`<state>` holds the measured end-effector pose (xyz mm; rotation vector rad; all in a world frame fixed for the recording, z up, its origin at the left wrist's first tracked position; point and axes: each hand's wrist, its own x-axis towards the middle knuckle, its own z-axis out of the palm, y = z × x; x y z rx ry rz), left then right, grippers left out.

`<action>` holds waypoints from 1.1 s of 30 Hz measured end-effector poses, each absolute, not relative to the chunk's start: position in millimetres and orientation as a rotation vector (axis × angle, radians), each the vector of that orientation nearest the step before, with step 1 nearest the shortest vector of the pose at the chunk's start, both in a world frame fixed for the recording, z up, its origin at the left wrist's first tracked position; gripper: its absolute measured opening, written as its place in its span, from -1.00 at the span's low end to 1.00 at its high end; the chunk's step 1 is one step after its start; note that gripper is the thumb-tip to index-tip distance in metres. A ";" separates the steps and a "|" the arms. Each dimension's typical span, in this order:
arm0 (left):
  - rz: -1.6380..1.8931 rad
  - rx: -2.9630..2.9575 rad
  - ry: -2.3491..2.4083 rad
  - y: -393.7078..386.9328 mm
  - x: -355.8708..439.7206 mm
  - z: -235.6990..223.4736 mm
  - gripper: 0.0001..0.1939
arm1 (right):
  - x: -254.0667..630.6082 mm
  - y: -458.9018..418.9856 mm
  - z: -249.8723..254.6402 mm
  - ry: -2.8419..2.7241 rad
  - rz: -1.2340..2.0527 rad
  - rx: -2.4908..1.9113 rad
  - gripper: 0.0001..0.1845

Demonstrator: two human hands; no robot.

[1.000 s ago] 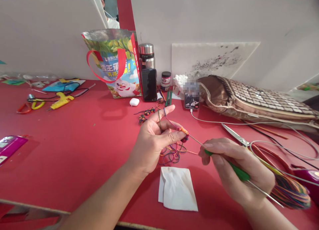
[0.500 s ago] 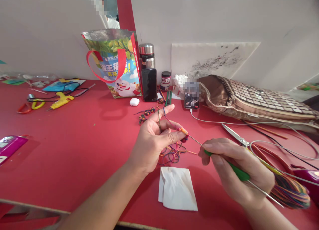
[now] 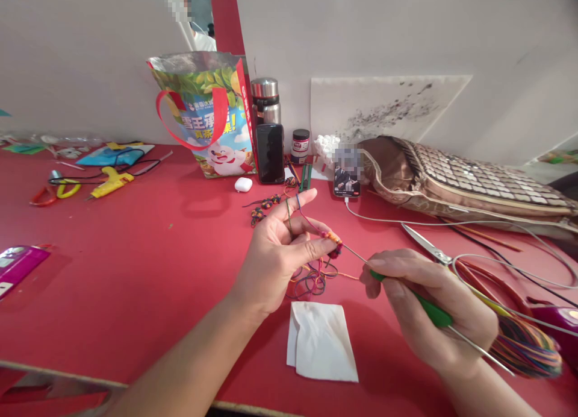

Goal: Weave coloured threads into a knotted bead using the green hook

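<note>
My left hand (image 3: 282, 248) pinches a small multicoloured crochet piece (image 3: 334, 242) between thumb and finger. Its raised index finger has the yarn (image 3: 303, 212) looped round it. My right hand (image 3: 428, 302) is closed round the green handle of a crochet hook (image 3: 433, 311). The hook's thin metal shaft reaches left to the crochet piece, where its tip is hidden. Loose yarn lies tangled on the red table below my left hand. Behind that hand rest small knotted yarn pieces (image 3: 266, 205).
A folded white tissue (image 3: 323, 341) lies in front. Scissors (image 3: 433, 248) and a yarn skein (image 3: 526, 344) are at right, near a patterned cushion (image 3: 487, 176). A phone (image 3: 347, 179) with a cable, a carrier bag (image 3: 212, 122) and a steel flask (image 3: 266, 100) stand behind. A yellow glue gun (image 3: 111, 182) lies left.
</note>
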<state>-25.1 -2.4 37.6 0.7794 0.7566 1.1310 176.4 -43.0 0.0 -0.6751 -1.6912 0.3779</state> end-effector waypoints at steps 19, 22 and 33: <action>1.147 0.810 0.784 -1.4 -25.2 38.9 -0.14 | 175.9 -43.8 3.2 -1.676 0.397 -0.677 -0.53; 1.147 0.831 0.790 -2.3 -24.4 39.0 -0.14 | 175.5 -42.9 5.2 -1.679 0.397 -0.677 -0.55; 1.134 0.813 0.768 -2.7 -24.8 38.2 -0.19 | 174.5 -42.3 -1.4 -1.653 0.425 -0.661 -0.54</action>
